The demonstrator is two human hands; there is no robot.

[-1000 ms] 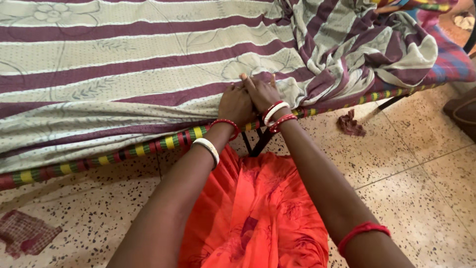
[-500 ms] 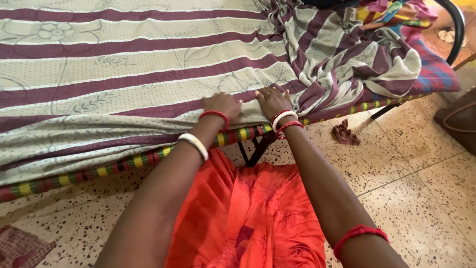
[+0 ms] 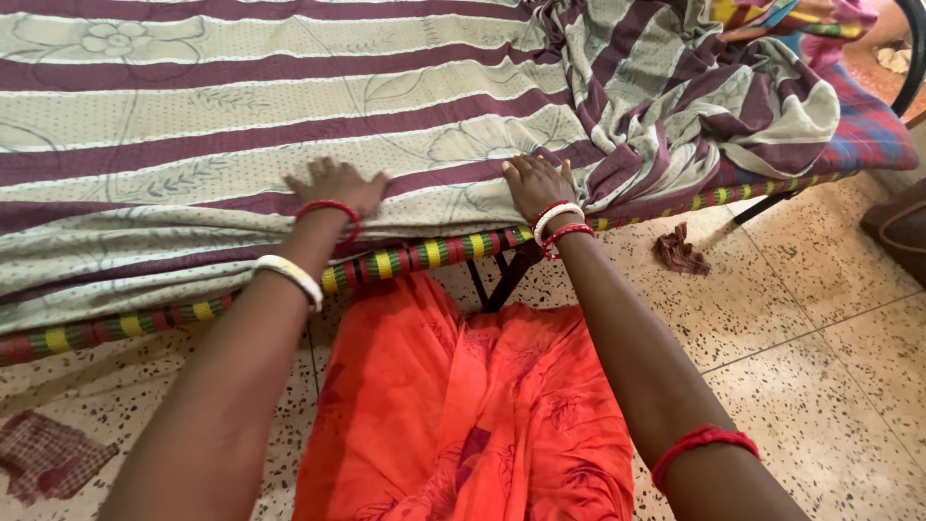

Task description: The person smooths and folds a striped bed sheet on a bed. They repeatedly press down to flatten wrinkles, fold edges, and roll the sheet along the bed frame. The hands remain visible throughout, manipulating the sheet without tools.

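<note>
While pressing flat, open left hand (image 3: 336, 184) and right hand (image 3: 536, 183) on maroon-and-beige striped cotton sheet (image 3: 241, 116): sweep outward evenly, toward bunched folds right of right hand.

You have two hands on one striped bedsheet (image 3: 241, 106): your left hand (image 3: 336, 183) and your right hand (image 3: 536, 183), each lying flat with the fingers spread. You wear five bangles at the wrists and forearm, namely one red bangle (image 3: 328, 208) and one white bangle (image 3: 286, 274) on the left arm, and one white bangle (image 3: 558, 214) between two thin red ones on the right wrist, plus one red thread band (image 3: 699, 446) higher up the right arm. On the speckled floor (image 3: 820, 338) you have two scraps of cloth, one dark red rag (image 3: 681, 253) under the bed's right end and one checked rag (image 3: 43, 453) at the lower left, and the bed shows one multicoloured woven edge (image 3: 415, 256).
</note>
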